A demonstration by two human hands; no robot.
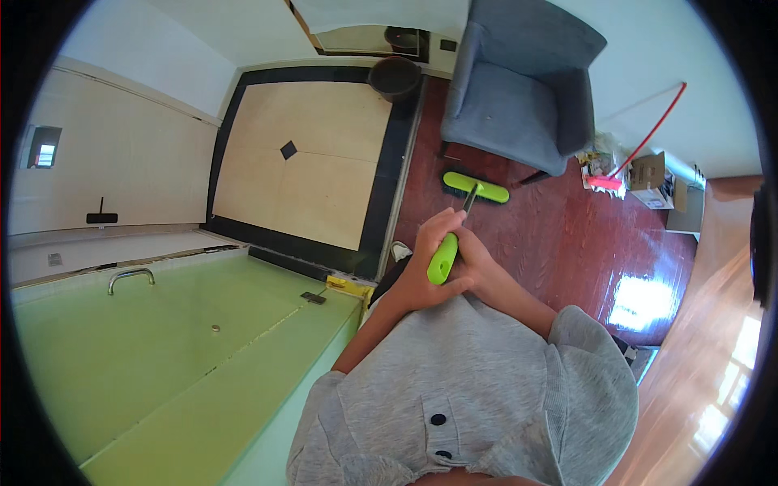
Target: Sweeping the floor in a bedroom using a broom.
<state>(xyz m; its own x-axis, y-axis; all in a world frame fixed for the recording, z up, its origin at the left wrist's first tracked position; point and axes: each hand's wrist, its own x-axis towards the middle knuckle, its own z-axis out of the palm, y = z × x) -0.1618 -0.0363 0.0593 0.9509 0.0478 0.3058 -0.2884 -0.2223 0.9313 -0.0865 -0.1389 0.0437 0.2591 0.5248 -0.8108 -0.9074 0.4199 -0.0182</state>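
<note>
A broom's green handle end [443,260] is held between both of my hands, in front of my grey shirt. My left hand [433,261] grips it from the left side of the view, and my right hand [475,258] holds it from the right. The dark shaft runs away from me to the green broom head [476,187], whose dark bristles are on the reddish wood floor [529,243], just in front of a grey armchair. The palms and some fingers are partly hidden.
A grey upholstered armchair [513,103] stands ahead, with a black bin [395,79] to its left. A red-handled mop [608,182] leans near a cardboard box [650,176] at right. A green door with a metal handle [131,275] is at left; a raised sill edges the tiled floor [304,200].
</note>
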